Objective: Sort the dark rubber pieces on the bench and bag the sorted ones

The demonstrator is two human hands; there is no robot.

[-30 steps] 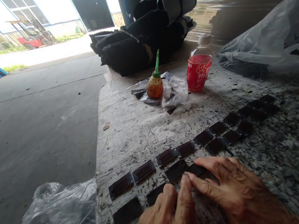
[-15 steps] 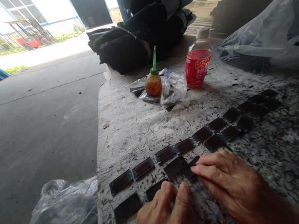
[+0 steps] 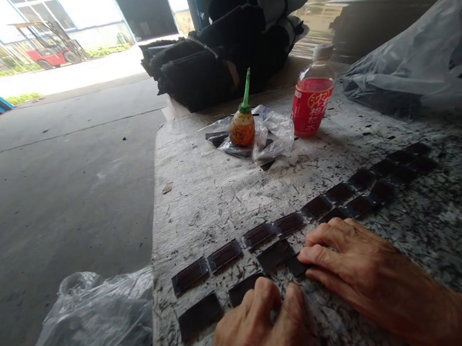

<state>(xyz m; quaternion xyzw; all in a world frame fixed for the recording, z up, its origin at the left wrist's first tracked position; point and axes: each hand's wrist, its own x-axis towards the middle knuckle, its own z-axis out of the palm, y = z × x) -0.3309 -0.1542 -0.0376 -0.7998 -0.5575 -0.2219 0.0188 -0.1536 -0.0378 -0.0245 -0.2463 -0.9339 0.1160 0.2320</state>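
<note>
Two slanting rows of small black rectangular pieces lie on the pale worktable (image 3: 200, 200). In the far row the pieces, such as one dark strip-topped piece (image 3: 224, 254), show a brownish middle and bluish edges. Plain black pieces (image 3: 199, 315) make up the left part of the near row. My right hand (image 3: 357, 275) has its fingers closed on the edge of a plain black piece (image 3: 296, 266) flat on the table. My left hand (image 3: 256, 324) rests curled just in front of another black piece (image 3: 245, 288); its fingertips are hidden, so whether it holds anything cannot be seen.
A squeeze bottle (image 3: 242, 128) with a green nozzle stands on clear plastic. Beside it is a red-labelled drink bottle (image 3: 313, 104). Black rolls (image 3: 214, 55) are stacked behind, plastic bags (image 3: 85, 331) lie left and right, and a forklift (image 3: 51, 49) stands outside.
The view has shifted slightly. My right hand's fingers have slid a little down along the plain black piece, covering more of its right side. My left hand stays curled in much the same place.
</note>
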